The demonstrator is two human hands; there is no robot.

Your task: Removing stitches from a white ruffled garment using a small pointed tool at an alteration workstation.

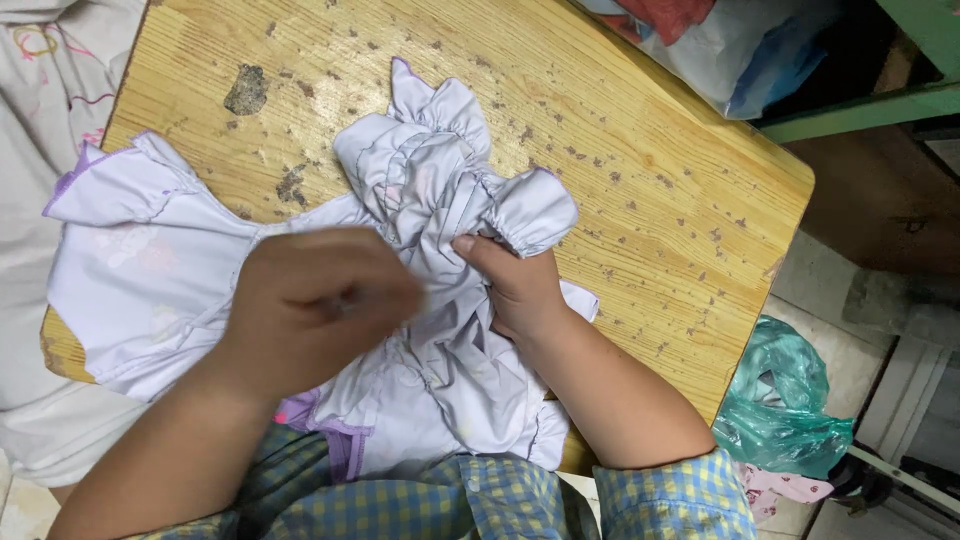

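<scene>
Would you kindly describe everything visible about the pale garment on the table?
The garment is thin, pale lilac-white cloth with gathered ruffles and purple-edged seams. It lies crumpled across the worn wooden table, its lower edge hanging toward the person's lap. The right hand pinches a ruffled part; the blurred left hand rests on its middle.

A garment [430, 300] lies on the table [640, 170], spread from its left edge to the middle. The left hand [315, 305] rests on the garment's middle; the right hand [520, 290] lies just right of it, touching the cloth. A plastic bag [785, 400] sits on the floor [830, 290], right of the table's near corner.
</scene>
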